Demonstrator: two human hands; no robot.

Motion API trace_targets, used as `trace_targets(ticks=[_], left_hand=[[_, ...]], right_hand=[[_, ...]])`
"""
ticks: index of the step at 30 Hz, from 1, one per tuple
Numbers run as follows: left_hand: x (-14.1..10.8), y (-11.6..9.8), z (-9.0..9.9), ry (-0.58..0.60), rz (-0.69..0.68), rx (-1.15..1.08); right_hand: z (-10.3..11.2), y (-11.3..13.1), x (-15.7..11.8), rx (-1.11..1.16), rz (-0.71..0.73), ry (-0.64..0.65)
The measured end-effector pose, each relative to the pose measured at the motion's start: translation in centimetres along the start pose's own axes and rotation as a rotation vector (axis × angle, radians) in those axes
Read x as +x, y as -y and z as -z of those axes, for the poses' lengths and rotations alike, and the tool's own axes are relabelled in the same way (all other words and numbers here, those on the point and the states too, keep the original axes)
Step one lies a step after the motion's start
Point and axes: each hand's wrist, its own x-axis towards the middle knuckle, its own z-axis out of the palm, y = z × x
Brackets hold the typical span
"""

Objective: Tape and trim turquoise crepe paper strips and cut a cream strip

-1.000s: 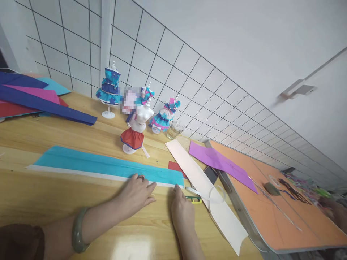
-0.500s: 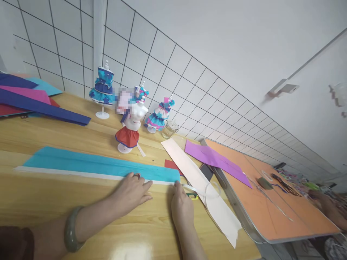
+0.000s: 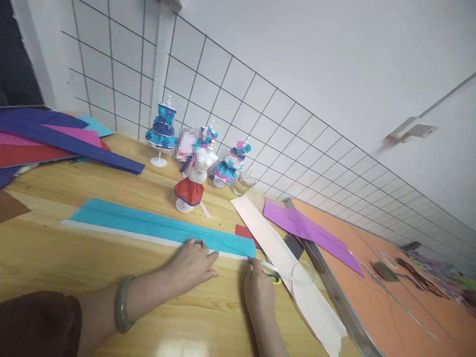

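Observation:
A long turquoise strip of crepe-like paper (image 3: 148, 223) lies flat on the wooden table, with white tape (image 3: 122, 234) along its near edge. My left hand (image 3: 193, 263) rests palm down on that edge, its fingers spread and a ring on one of them. At the strip's right corner, the fingers of my right hand (image 3: 259, 287) are curled and pinch the white tape. From there the tape runs rightward to a tape roll (image 3: 311, 270) on a pale cream strip (image 3: 275, 253). A yellow-and-green tool (image 3: 275, 279) lies partly hidden beside my right hand.
Small dress forms, one in a red skirt (image 3: 189, 191), stand behind the strip near a glass jar (image 3: 244, 183). Coloured sheets (image 3: 48, 141) pile at the left. Rightward lie a purple sheet (image 3: 312, 230), a dark phone (image 3: 293, 246) and an orange-topped table (image 3: 394, 302).
The view has shifted, so everything sits further right in the picture. My left hand stays on the strip's edge; my right hand sits slightly lower off the corner, with more tape showing beside it.

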Motion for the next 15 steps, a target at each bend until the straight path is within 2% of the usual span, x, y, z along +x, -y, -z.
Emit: trace_targets(ticks=[6,12,15], left_hand=[[-0.3,-0.5,-0.6,-0.004,0.021,0.076],[-1.6,-0.6,0.5,0.033,0.058,0.13],[-3.0,0.3,1.1,0.055,0.104,0.146]], right_hand=[[0.1,0.1,-0.1,0.015,0.043,0.008],[-0.5,-0.3,-0.2,0.051,0.073,0.02],[-1.1,-1.2,0.3,0.083,0.061,0.087]])
